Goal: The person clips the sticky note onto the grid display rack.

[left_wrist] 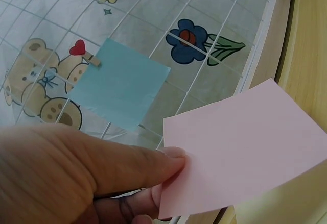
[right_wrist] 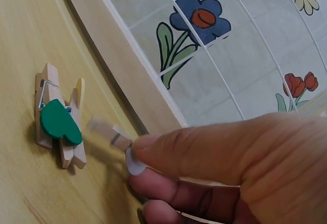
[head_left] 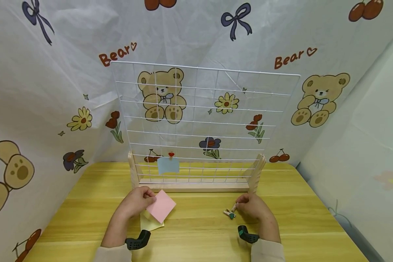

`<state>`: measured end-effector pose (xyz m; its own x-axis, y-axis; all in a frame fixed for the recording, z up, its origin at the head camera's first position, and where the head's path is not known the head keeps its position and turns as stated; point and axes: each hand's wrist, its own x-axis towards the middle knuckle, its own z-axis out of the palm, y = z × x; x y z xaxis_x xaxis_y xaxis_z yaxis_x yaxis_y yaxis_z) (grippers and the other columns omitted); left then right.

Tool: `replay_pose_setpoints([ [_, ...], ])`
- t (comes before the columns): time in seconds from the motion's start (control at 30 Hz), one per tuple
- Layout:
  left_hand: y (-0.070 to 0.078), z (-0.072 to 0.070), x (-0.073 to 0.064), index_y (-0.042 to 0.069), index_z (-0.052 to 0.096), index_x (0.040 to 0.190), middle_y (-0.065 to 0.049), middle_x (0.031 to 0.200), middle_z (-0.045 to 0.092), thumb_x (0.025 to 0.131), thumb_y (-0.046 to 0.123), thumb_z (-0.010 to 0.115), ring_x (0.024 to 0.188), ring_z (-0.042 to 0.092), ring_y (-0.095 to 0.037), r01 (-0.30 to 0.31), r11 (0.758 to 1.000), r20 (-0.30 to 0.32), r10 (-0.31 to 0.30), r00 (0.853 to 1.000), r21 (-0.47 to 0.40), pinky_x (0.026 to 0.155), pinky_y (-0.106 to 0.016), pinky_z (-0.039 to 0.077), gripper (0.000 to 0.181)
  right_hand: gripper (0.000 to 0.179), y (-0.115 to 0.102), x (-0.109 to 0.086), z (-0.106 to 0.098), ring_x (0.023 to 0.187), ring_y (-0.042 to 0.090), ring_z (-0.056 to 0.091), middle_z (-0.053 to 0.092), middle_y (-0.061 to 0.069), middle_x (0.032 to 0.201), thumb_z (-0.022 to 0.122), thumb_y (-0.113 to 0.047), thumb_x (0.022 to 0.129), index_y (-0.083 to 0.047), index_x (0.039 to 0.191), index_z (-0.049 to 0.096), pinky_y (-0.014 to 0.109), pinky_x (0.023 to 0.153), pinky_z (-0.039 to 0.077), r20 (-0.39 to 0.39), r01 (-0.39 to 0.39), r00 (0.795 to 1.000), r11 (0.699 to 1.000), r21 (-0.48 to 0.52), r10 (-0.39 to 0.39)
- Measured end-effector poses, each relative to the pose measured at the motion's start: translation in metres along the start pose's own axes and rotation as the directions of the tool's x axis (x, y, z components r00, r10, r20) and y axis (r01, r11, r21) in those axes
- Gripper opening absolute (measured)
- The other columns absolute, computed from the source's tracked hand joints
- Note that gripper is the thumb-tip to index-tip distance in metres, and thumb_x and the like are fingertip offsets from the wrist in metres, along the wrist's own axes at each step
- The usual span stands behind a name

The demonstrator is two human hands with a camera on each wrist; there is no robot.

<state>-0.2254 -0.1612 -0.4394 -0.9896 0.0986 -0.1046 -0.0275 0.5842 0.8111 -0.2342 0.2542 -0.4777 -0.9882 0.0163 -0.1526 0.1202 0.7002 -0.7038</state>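
My left hand (head_left: 135, 202) pinches a pink square paper note (head_left: 162, 206) between thumb and fingers, over a pale yellow note (head_left: 146, 222) on the table. With thumb and forefinger my right hand (head_left: 253, 206) holds a small wooden clothespin (right_wrist: 120, 138) by an end with a whitish decoration, mostly hidden by the fingers. Left of that hand lie small wooden clothespins (right_wrist: 46, 81), one with a green heart (right_wrist: 60, 121). A light blue note (head_left: 168, 166) hangs low on the white wire grid (head_left: 203, 68), held by a clothespin with a red heart (left_wrist: 77, 48).
The grid stands in a wooden base (head_left: 196, 187) towards the back of the yellow wood-grain table (head_left: 196, 240), with a wooden upright at each end. Behind it hangs a pale cloth (head_left: 196, 40) printed with bears, flowers and bows.
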Motion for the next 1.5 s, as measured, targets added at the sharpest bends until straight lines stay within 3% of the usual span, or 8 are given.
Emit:
replay_pose_setpoints([
  [0.6, 0.005, 0.001, -0.001, 0.005, 0.068, 0.098, -0.006, 0.090, 0.061, 0.096, 0.011, 0.069, 0.080, 0.054, -0.018, -0.050, 0.999, -0.047, 0.051, 0.998, 0.006, 0.065, -0.030, 0.043, 0.005, 0.012, 0.003, 0.002, -0.002, 0.083, 0.020, 0.053, 0.069, 0.008, 0.095, 0.070, -0.011, 0.093, -0.004, 0.102, 0.074, 0.030, 0.070, 0.043, -0.008, -0.002, 1.000, 1.000, 0.006, 0.002],
  [0.8, 0.005, 0.004, 0.001, 0.007, 0.068, 0.099, -0.006, 0.092, 0.063, 0.096, 0.010, 0.069, 0.081, 0.053, -0.018, -0.060, 0.998, -0.065, 0.057, 0.996, -0.036, 0.066, -0.029, 0.044, 0.004, 0.015, 0.001, -0.001, -0.004, 0.081, 0.019, 0.052, 0.068, 0.008, 0.096, 0.068, -0.013, 0.095, -0.003, 0.104, 0.075, 0.030, 0.068, 0.042, -0.006, -0.002, 1.000, 1.000, 0.004, 0.002],
  [1.1, 0.012, 0.013, 0.003, 0.008, 0.069, 0.103, -0.006, 0.096, 0.067, 0.097, 0.011, 0.069, 0.085, 0.058, -0.017, -0.112, 0.984, -0.095, 0.099, 0.991, -0.140, 0.070, -0.028, 0.047, 0.007, 0.012, 0.000, -0.004, -0.005, 0.070, 0.018, 0.048, 0.056, 0.004, 0.079, 0.066, -0.015, 0.096, -0.004, 0.098, 0.070, 0.031, 0.062, 0.039, -0.024, -0.036, 0.999, 0.998, 0.048, 0.037],
  [1.5, 0.022, 0.026, 0.002, 0.006, 0.069, 0.106, -0.008, 0.096, 0.067, 0.095, 0.009, 0.071, 0.080, 0.058, -0.015, -0.170, 0.958, -0.121, 0.145, 0.982, -0.233, 0.067, -0.025, 0.046, 0.012, 0.012, 0.004, -0.003, -0.005, 0.071, 0.018, 0.050, 0.059, 0.003, 0.078, 0.066, -0.017, 0.097, -0.005, 0.095, 0.067, 0.031, 0.062, 0.039, -0.043, -0.048, 0.998, 0.998, 0.052, 0.050],
])
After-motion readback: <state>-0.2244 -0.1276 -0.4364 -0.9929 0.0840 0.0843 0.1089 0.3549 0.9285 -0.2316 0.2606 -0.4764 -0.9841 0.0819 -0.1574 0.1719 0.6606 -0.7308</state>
